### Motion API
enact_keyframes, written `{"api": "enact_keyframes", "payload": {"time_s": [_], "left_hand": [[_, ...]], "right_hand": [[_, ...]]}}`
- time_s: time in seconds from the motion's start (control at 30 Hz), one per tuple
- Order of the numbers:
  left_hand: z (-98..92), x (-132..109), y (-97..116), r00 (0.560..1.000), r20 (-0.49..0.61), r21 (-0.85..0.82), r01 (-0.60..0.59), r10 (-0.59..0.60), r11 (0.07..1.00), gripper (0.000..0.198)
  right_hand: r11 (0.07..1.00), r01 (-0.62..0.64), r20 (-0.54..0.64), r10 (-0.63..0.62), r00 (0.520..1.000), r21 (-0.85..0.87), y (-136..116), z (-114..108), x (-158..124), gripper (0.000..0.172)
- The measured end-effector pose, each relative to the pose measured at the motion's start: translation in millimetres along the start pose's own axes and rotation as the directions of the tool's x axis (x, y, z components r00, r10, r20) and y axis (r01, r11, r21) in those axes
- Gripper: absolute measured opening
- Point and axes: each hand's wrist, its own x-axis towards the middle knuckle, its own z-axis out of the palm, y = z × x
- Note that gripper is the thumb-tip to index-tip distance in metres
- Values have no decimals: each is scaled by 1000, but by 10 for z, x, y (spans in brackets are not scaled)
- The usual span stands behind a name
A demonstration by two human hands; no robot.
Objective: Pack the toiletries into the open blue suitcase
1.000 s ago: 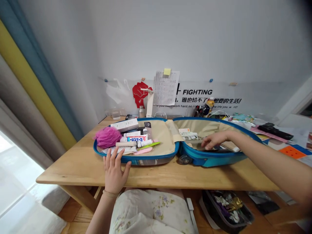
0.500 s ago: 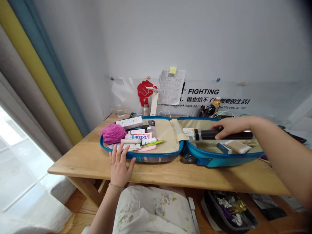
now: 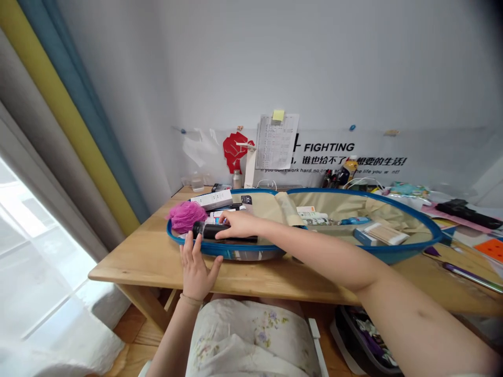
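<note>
My right hand (image 3: 238,224) is wrapped round a long black cylinder (image 3: 216,231) with a clear band near one end. It lies low over the left half of the open blue suitcase (image 3: 259,251). At the near rim of that half my left hand (image 3: 198,269) rests with fingers spread, its fingertips close to the cylinder's left end; whether they touch it I cannot tell. Beside the cylinder, in the left half, are a pink mesh bath puff (image 3: 186,216) and a white box (image 3: 212,200). The cylinder and right hand partly hide several tubes.
In the suitcase's right half lie a bundle of wooden sticks (image 3: 387,233), a blue box (image 3: 364,236) and a blue bottle (image 3: 354,221). A white lamp (image 3: 249,167) stands behind. Papers and a purple pen (image 3: 471,276) lie right; a bin (image 3: 363,340) is below.
My right hand has carried the black cylinder leftward from the suitcase's right half to its left half. My left hand has stayed at the near rim.
</note>
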Motion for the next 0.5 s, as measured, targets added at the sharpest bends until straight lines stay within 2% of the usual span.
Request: {"api": "enact_keyframes", "payload": {"time_s": [0.1,0.2,0.37,0.5], "left_hand": [[-39,68,6,999,-38,38,20,-18,999,71],[-61,248,19,1000,-12,53,-10,11,999,58],[9,547,95,984,78,10,-163,162,987,49],[64,589,144,967,171,8,-194,189,981,43]], "right_hand": [[997,81,2,-81,997,16,-90,92,94,38],[993,115,-3,-115,993,31,-94,119,163,22],[995,70,5,-71,997,77,-12,111,174,31],[995,12,-21,-10,1000,94,116,37,76,39]]}}
